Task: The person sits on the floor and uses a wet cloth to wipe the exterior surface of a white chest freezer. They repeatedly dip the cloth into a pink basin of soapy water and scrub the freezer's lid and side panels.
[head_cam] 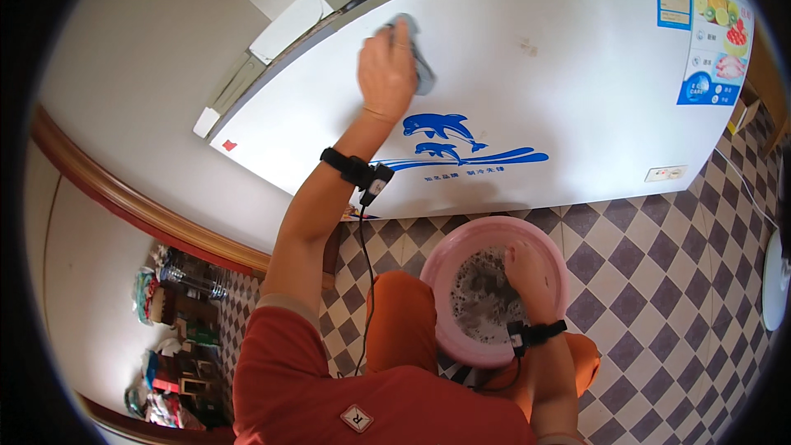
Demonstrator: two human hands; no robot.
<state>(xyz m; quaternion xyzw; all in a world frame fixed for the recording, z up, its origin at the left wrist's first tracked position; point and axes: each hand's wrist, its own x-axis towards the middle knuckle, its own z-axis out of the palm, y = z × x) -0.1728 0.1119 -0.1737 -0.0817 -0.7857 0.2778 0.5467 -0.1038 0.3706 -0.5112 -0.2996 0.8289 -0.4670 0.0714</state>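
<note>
My left hand point(386, 74) presses a grey-blue cloth point(425, 77) against the white front panel of a chest freezer point(593, 68), near its upper edge. Below that hand, the panel carries a blue print of two dolphins point(439, 130). My right hand point(525, 266) is held over the right side of a pink plastic basin point(445, 327), its fingers curled and nothing visible in them. Grey, sudsy water point(485, 303) fills the lower part of the basin, which stands between my knees.
Stickers point(717, 37) and a small control panel point(665, 173) are on the freezer's right side. A cable point(364, 272) runs from my left wristband. Checkered tile floor point(642, 272) surrounds the basin. A wood-trimmed doorway point(148, 210) stands at left, with household goods point(179, 334) beyond.
</note>
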